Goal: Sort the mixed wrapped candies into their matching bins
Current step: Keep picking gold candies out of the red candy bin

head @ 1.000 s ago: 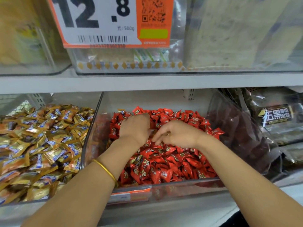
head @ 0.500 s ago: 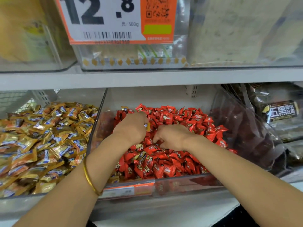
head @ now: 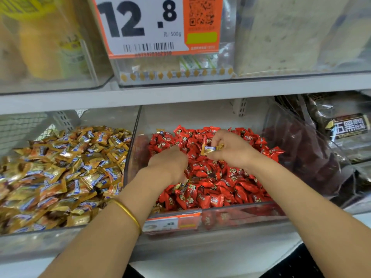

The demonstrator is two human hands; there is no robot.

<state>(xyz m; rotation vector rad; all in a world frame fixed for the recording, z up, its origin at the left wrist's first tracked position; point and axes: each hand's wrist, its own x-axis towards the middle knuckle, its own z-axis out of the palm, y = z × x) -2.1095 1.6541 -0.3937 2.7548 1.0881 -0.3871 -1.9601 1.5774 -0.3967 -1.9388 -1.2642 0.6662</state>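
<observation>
right hand [head: 233, 152] just fished a gold candy [head: 209, 148] from the red bin [head: 251, 216], pinching it; left hand [head: 168, 164] dug into reds [head: 216, 187], grip unclear; gold bin [head: 60, 238] next probably

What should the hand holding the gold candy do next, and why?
Probably the right hand should carry the gold-wrapped candy it pinches leftward, over the clear wall, and drop it in the left bin. It hangs above the red candies, which it does not match, while the left bin is full of gold wrappers like it.
</observation>
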